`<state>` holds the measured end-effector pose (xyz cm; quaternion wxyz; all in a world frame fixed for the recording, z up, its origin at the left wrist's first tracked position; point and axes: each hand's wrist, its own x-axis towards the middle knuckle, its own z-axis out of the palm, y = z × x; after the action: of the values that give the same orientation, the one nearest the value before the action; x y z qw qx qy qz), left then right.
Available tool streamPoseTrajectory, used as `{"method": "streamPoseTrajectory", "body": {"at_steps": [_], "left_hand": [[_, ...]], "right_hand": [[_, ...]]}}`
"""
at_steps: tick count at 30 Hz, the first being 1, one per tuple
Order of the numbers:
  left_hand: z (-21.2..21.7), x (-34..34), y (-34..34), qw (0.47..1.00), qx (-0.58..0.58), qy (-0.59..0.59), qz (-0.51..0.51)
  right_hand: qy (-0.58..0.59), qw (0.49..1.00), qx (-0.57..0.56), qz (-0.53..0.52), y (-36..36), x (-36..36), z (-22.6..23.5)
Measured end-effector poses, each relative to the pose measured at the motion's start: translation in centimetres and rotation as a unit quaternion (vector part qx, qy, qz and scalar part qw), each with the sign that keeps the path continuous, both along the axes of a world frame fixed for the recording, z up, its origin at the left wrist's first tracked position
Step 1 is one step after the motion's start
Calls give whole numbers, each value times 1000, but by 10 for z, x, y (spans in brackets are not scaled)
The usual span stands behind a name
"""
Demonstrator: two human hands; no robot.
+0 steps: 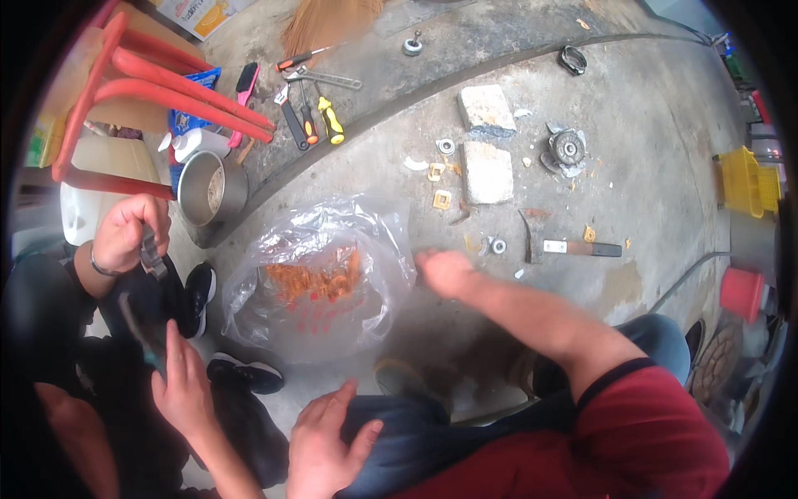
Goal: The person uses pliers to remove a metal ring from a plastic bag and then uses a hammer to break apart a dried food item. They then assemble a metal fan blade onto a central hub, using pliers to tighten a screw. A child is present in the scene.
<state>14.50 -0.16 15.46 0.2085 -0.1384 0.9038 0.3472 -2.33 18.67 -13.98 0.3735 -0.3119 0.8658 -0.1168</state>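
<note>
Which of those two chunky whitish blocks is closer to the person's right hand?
The lower block in the picture. It sits on the right hand's side of the pair; the upper block lies farther off, just beyond it.

The bare right arm (549, 320) emerges from a short dark-red sleeve with a navy cuff (665, 424) and reaches forward and across to the left, slanting away from the body. Its wrist runs nearly in line with the forearm; the right hand (446, 274) is slightly blurred, its fingers bent and its exact grip unclear. The bare left hand (322, 449) is held low and close to the body, fingers extended forward, thumb spread apart toward the right.
</note>
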Motion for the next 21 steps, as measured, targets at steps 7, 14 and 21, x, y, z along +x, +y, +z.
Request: {"method": "streamPoseTrajectory", "body": {"at_steps": [7,14,21], "left_hand": [[-17,-14,-8,997,17,-32,-65],[-15,-17,-18,980,-1,-197,-31],[-5,33,-31,966,-76,-238,65]], "right_hand": [[-4,991,-111,-74,76,-154,46],[-207,932,-109,-276,140,-202,77],[164,923,-173,-303,111,-240,12]]}}
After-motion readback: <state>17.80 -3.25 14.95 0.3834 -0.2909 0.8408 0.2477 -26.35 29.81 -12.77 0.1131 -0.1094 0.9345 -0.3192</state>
